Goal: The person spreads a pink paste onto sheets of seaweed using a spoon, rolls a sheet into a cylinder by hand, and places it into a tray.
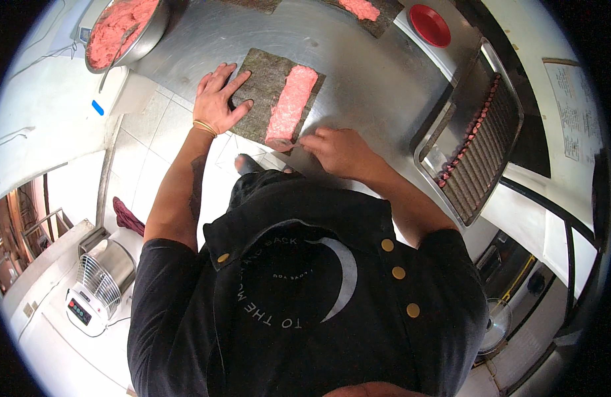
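Observation:
A dark green seaweed sheet (256, 86) lies on the steel table near its front edge. Along its right side runs a thick strip of pink minced paste (293, 99). My left hand (219, 100) rests with fingers spread on the sheet's left edge, and a thin yellow band circles the wrist. At the near end of the strip, my right hand (340, 152) is closed, thumb and fingertips pinched by the sheet's near right corner. A dull rounded shape shows at the paste's end beside those fingertips; whether it is a tool in my hand, I cannot make out.
A steel bowl (161, 30) of pink paste with a spoon stands far left. Another paste-topped seaweed sheet (378, 25) lies at the back, near a red dish (430, 26). To the right, a metal tray (467, 205) carries rows of seaweed rolls (485, 149).

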The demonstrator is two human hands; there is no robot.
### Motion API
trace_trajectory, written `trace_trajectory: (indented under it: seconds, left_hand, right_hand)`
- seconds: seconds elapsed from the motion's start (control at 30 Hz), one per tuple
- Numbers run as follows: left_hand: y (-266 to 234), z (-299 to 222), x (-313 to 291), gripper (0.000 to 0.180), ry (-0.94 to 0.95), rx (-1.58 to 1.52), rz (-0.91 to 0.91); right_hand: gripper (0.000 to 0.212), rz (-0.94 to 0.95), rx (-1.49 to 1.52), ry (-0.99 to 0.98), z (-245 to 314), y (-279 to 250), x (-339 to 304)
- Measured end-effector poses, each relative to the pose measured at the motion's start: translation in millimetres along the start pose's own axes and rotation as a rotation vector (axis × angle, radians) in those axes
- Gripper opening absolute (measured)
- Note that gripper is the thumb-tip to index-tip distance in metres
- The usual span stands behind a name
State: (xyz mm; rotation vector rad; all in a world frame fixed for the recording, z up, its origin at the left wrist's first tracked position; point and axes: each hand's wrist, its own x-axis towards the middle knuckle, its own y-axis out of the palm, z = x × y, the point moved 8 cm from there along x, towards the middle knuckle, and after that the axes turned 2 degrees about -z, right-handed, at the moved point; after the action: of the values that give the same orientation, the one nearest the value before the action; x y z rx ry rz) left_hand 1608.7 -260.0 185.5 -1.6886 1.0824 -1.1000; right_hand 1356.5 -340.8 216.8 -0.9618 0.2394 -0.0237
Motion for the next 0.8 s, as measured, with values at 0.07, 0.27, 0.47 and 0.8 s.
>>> trace_trajectory:
  seconds: [0.07,0.27,0.47,0.8]
  left_hand:
    - [1,2,1,0.069,0.01,-0.003,-0.007]
    - [2,2,0,0.07,0.016,-0.01,-0.012]
    - [2,3,-1,0.069,0.015,0.0,-0.029]
    - [4,5,-3,0.069,-0.002,0.015,-0.007]
  right_hand:
    - [0.025,-0.205,-0.082,0.027,-20,-12,4]
    - [0.027,-0.165,-0.185,0.202,-50,-27,17]
    - [0.021,-0.131,0.007,0.039,2,-8,3]
    - [0.029,0.02,-0.176,0.108,-13,-3,18]
